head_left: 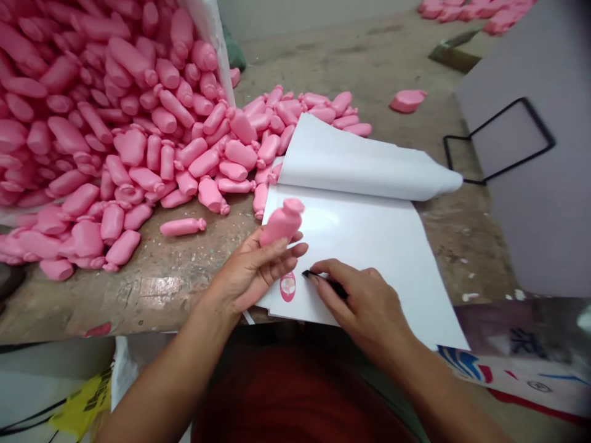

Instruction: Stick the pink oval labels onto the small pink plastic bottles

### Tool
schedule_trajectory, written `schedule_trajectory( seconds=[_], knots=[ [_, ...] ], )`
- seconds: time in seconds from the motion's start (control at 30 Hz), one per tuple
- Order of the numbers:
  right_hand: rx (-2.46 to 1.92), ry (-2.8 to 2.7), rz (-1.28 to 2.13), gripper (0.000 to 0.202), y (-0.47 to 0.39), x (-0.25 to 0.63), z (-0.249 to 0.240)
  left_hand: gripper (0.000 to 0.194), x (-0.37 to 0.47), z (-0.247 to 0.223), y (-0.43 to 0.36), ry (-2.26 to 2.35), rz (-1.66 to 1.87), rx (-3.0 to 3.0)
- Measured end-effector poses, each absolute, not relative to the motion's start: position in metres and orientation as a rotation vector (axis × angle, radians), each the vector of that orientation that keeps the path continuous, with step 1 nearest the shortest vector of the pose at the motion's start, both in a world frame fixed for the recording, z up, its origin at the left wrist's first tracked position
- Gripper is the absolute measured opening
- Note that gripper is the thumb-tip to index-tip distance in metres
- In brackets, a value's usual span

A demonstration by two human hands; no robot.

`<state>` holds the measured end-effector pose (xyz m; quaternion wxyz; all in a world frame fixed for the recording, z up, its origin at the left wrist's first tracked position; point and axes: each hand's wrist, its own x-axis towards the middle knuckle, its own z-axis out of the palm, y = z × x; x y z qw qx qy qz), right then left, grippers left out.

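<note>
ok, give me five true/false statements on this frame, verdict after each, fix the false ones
1. The left hand holds a pink bottle. True.
2. The right hand is bare of any tool. False: it grips a slim black tool.
3. A pink-edged oval label lies on the white sheets, near their left edge. True.
4. The top sheets lie fully flat. False: they are folded back, away from the person.
5. The big bottle heap is right of the sheets. False: the heap is mostly on the left.
</note>
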<state>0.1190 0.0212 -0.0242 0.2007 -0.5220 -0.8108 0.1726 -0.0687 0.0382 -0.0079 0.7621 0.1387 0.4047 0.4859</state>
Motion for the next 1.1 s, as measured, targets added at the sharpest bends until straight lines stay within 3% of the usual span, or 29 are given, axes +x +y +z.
schedule_trajectory(
  seconds=[0.07,0.23,0.77,1.1],
  knots=[
    [-1.453,-2.276,0.484,0.02,0.021,0.117,-0.024,0.023,-0.066,-0.009,0.04,0.955,1.065,0.381],
    [-1.442,-2.319,0.431,0.02,0.02,0.113,-0.028,0.039,-0.066,-0.01,0.042,1.008,1.059,0.566],
    [-1.433,-2.321,0.233,0.02,0.017,0.106,-0.029,0.048,-0.053,-0.022,0.046,1.006,1.119,0.395],
    [-1.653,-2.195,0.489,0.017,0.017,0.101,-0.033,0.044,-0.054,-0.02,0.046,0.991,1.114,0.327]
  ],
)
